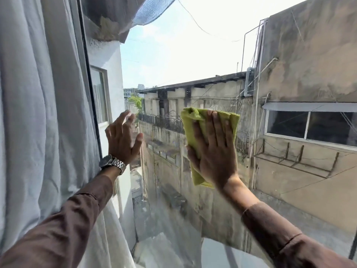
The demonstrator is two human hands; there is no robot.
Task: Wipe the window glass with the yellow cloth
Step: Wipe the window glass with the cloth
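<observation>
Sleeves, brown, enter from the near left and near right corners; a metal wristwatch point(113, 163) sits on the left wrist. Left hand point(122, 139): released, fingers spread, holding nothing, at the left edge of the window glass point(193, 60) just beside the dark frame point(87, 78); contact with the pane cannot be told. Right hand point(213, 151): flat, fingers extended, pressing the yellow cloth point(190, 130) against the glass mid-pane. Cloth shows above and left of the palm, with a corner below the wrist. White curtain point(42, 113) hangs left of the frame. Bare glass lies open above and to the right. Beyond, weathered buildings point(309, 64).
</observation>
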